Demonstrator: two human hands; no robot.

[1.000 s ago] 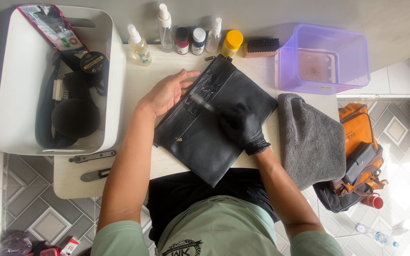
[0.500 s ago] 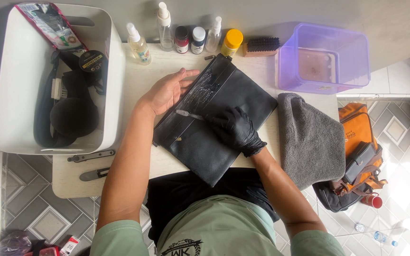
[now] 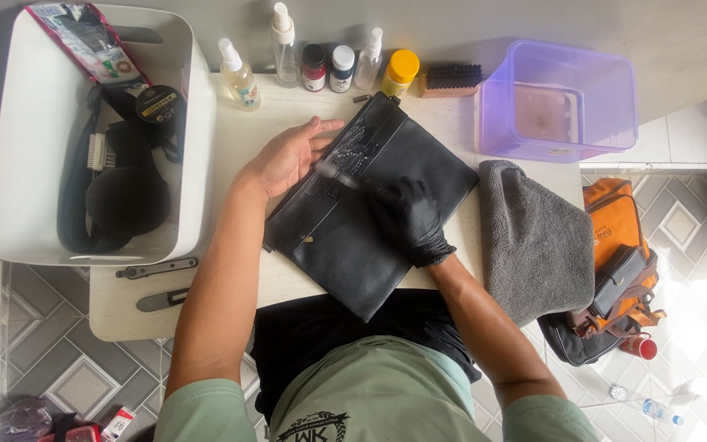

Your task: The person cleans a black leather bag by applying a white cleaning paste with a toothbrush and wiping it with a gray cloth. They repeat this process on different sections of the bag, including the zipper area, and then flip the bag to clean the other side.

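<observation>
While your bare left hand (image 3: 288,155) lies flat and open on the black leather pouch (image 3: 370,205) mid-table, your gloved right hand (image 3: 407,217) is closed around a small brush (image 3: 337,174), bristles touching the pouch's upper left edge, grey towel (image 3: 533,237) just beside.

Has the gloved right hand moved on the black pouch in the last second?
Yes. The right hand slid slightly along the black pouch, away from the grey towel.
</observation>
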